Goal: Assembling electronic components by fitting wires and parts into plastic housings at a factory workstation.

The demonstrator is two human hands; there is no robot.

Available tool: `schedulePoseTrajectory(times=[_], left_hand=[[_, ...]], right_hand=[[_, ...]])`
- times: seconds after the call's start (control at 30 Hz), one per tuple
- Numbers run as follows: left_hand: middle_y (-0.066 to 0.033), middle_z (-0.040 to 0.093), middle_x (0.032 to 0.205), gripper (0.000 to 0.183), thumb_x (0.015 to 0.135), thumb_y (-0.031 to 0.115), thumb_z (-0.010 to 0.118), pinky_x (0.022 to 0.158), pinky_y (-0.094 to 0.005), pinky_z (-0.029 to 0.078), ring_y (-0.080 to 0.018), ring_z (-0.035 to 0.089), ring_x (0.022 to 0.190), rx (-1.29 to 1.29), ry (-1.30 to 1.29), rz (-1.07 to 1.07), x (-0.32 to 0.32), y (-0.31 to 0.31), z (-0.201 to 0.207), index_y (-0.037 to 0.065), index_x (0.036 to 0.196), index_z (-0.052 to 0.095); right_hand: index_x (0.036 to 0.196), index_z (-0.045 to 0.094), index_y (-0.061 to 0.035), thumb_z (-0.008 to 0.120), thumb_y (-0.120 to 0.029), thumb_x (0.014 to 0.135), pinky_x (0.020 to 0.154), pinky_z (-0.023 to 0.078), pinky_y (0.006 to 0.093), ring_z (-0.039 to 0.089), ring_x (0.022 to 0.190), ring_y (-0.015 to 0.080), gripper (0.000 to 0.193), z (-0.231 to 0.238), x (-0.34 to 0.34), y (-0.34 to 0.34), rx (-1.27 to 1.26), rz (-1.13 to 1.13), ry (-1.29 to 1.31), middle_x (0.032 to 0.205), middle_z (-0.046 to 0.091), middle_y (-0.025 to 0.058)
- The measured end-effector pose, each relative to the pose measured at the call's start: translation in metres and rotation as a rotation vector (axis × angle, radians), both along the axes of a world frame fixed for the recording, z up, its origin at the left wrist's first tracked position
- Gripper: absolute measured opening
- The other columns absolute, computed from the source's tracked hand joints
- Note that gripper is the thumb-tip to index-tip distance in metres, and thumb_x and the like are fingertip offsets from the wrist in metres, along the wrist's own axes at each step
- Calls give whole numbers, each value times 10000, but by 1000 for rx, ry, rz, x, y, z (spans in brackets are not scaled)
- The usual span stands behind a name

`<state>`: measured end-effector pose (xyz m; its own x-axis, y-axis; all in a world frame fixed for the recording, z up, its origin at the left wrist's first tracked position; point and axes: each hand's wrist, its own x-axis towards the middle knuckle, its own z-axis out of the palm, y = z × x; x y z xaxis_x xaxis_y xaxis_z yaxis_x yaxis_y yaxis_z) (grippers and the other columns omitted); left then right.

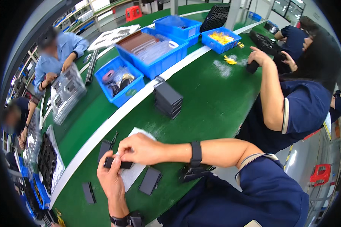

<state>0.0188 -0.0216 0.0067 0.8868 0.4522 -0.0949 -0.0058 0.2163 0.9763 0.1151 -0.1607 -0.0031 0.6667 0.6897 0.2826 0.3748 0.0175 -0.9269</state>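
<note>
My left hand (111, 179) is closed on a small black rectangular part (124, 165), thumb on its near face. My right hand (142, 148) bends over the same part, its fingertips pinched together at the top edge; what lies between them is too small to make out. Below both hands lies a white sheet (132, 178), partly hidden. To its right rests a flat black box-like part (150, 181). Left of my left hand, a narrow black piece (89, 193) lies on the green table (201, 109). Another dark part (103, 149) with a thin stem sits just behind my left fingers.
A stack of black boxes (168, 100) stands ahead. Beyond the white divider strip (113, 118) are blue bins (119, 96), one holding clear trays. A blue bin of yellow pieces (220, 39) stands farther right. One co-worker (303, 102) sits at right; others work across the table.
</note>
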Motion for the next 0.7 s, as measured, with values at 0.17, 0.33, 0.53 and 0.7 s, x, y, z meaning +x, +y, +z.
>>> schedulePoseTrajectory(times=[0.17, 0.33, 0.53, 0.7], left_hand=[[-45, 611, 912, 450, 926, 169, 543, 682, -185, 415, -52, 516, 713, 159, -79, 0, 9, -2, 4, -28, 1312, 421], [11, 581, 700, 365, 910, 223, 555, 546, -198, 383, -43, 468, 583, 527, 66, -233, -6, -23, 32, 35, 1223, 554], [-93, 598, 694, 297, 764, 166, 706, 561, -295, 426, -168, 514, 552, 1120, -16, -454, -11, -42, 23, 21, 1020, 663], [-117, 628, 907, 338, 728, 232, 728, 672, -348, 481, -291, 570, 771, 1305, -169, -351, -13, -46, 33, 5, 970, 664]], right_hand=[[843, 679, -7, 660, -193, 828, 598, 467, 238, 561, 661, 58, 188, 11, 13, -8, -58, 164, 308, 723, 644, 28], [844, 662, -11, 593, -276, 891, 585, 480, 219, 560, 634, 65, 278, 9, 27, -10, 33, -27, 413, 733, 632, 33], [772, 670, 1, 612, -262, 863, 492, 463, 229, 569, 544, 77, 284, -1, 28, -4, 40, -74, 357, 674, 646, 48], [770, 674, 0, 641, -213, 827, 506, 466, 248, 577, 560, 78, 222, -7, 26, -2, 26, -57, 345, 668, 657, 68]])
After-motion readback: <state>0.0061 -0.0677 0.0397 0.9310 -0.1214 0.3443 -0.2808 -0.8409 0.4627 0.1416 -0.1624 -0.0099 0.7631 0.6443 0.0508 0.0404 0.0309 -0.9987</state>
